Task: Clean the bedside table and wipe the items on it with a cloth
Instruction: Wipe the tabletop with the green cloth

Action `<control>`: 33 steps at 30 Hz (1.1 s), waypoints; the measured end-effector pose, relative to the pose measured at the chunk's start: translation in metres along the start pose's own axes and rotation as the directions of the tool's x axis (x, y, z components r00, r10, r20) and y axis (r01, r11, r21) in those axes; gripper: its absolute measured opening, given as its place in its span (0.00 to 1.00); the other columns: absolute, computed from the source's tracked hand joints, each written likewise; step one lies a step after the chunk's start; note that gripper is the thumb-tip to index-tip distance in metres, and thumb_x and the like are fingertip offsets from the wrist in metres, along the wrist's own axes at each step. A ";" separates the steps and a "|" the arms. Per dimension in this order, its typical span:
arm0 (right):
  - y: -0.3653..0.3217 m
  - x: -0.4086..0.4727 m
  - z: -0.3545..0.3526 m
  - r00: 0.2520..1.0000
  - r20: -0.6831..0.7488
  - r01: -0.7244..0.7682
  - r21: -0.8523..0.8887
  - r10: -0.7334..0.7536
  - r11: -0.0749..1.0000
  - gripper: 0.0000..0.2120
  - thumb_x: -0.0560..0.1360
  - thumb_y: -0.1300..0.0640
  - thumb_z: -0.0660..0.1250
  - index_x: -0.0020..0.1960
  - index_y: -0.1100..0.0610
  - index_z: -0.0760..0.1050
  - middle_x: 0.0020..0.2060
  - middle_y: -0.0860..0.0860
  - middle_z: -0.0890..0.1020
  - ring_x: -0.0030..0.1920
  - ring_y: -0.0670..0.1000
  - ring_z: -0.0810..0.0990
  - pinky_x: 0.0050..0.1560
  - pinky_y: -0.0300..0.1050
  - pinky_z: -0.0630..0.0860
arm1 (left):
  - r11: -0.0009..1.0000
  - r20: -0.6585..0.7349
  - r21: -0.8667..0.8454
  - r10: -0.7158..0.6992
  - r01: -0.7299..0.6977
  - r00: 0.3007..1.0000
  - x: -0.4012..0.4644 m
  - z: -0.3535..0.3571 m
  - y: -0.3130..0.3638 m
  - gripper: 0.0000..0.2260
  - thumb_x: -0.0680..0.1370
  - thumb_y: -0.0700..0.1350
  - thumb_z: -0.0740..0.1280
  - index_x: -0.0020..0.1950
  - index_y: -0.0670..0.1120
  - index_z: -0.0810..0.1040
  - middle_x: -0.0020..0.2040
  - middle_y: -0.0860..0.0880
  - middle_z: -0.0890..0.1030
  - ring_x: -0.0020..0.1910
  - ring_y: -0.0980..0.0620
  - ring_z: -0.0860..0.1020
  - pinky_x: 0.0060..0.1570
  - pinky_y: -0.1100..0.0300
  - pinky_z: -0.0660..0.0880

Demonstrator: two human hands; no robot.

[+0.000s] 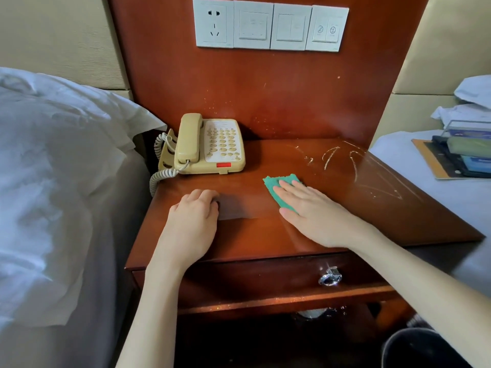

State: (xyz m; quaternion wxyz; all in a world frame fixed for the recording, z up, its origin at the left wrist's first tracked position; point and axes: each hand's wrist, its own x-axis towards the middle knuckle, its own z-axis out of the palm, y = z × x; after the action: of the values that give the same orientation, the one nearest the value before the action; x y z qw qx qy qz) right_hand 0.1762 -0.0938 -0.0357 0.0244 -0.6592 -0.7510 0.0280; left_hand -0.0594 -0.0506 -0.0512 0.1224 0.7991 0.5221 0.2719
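The reddish wooden bedside table [345, 208] fills the middle of the view. A beige corded telephone [212, 146] stands at its back left, handset in the cradle. My right hand [316, 211] lies flat, palm down, pressing a green cloth [279, 183] onto the tabletop near the middle; the cloth's far end shows beyond my fingers. My left hand [192, 221] rests on the tabletop at the front left with its fingers curled under, holding nothing visible. White streaks and scratches [356, 166] mark the right part of the top.
A bed with white sheets [53, 181] lies to the left, another bed with stacked booklets [457, 155] to the right. A wall panel carries a socket and switches [269, 26]. Below the top sits a drawer with a metal ring pull [329, 277]; a dark bin [419, 349] stands lower right.
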 end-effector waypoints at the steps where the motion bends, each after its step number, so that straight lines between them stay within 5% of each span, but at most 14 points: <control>1: 0.002 0.009 -0.002 1.000 0.014 -0.001 -0.002 0.001 1.000 0.26 0.82 0.46 0.44 0.77 0.49 0.42 0.77 0.45 0.44 0.76 0.46 0.40 0.75 0.46 0.41 | 1.000 0.001 -0.002 0.002 -0.002 1.000 0.000 0.000 0.000 0.14 0.83 0.45 0.54 0.67 0.48 0.72 0.65 0.50 0.74 0.64 0.49 0.70 0.64 0.54 0.63; 17: 0.023 0.162 -0.012 0.990 0.054 -0.131 0.039 0.129 0.991 0.26 0.83 0.47 0.46 0.78 0.54 0.46 0.78 0.52 0.47 0.77 0.53 0.44 0.75 0.53 0.45 | 0.999 -0.015 -0.038 -0.007 0.006 1.000 -0.001 -0.001 0.000 0.13 0.83 0.45 0.55 0.65 0.49 0.74 0.64 0.52 0.74 0.63 0.51 0.70 0.65 0.56 0.64; 33: 0.057 0.216 -0.016 0.959 -0.008 -0.282 0.038 0.282 0.959 0.26 0.83 0.48 0.44 0.78 0.54 0.45 0.78 0.53 0.49 0.77 0.55 0.47 0.75 0.56 0.48 | 0.997 -0.028 -0.071 -0.010 0.008 1.000 0.000 -0.003 -0.004 0.13 0.83 0.45 0.55 0.64 0.52 0.74 0.62 0.57 0.74 0.61 0.57 0.70 0.65 0.58 0.66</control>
State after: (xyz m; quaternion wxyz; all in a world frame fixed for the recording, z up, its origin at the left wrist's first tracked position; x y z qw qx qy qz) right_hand 0.2057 0.1279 -0.0243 0.0374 -0.7592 -0.6485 0.0404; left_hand -0.0638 -0.0496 -0.0510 0.1442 0.7881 0.5173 0.3010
